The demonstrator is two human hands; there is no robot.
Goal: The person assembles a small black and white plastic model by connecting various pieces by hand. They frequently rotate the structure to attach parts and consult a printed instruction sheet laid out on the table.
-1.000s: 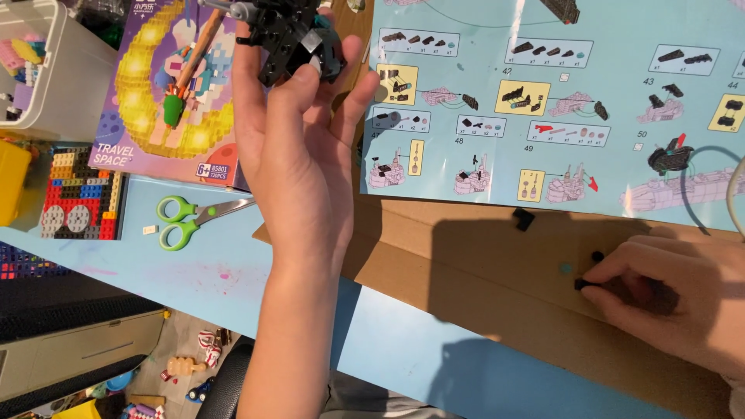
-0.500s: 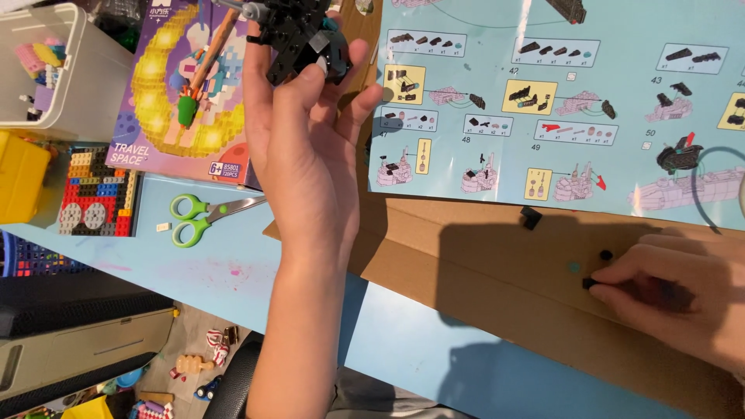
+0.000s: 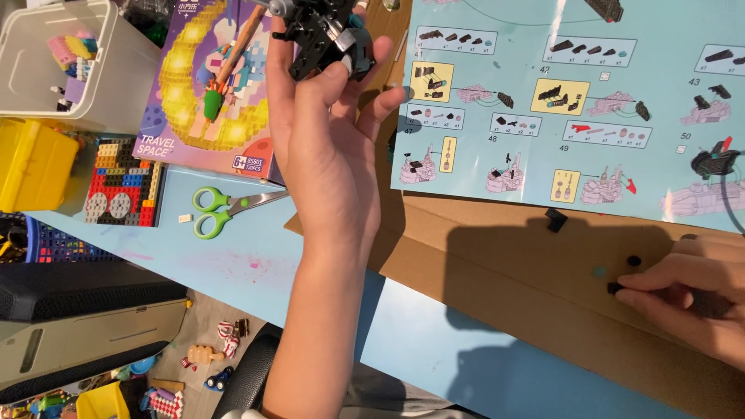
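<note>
While the instruction sheet [image 3: 574,101] lies flat above the cardboard [image 3: 504,264], I'd keep my left hand [image 3: 330,155] steady, its fingers gripping the black brick model [image 3: 322,35] up near the picture box [image 3: 209,85]. My right hand [image 3: 691,299] pinches 1 small black piece [image 3: 614,288], which sits at its fingertips; 1 black stud [image 3: 634,261] lies just beside.

Green scissors [image 3: 221,208], white bin [image 3: 81,66]
</note>
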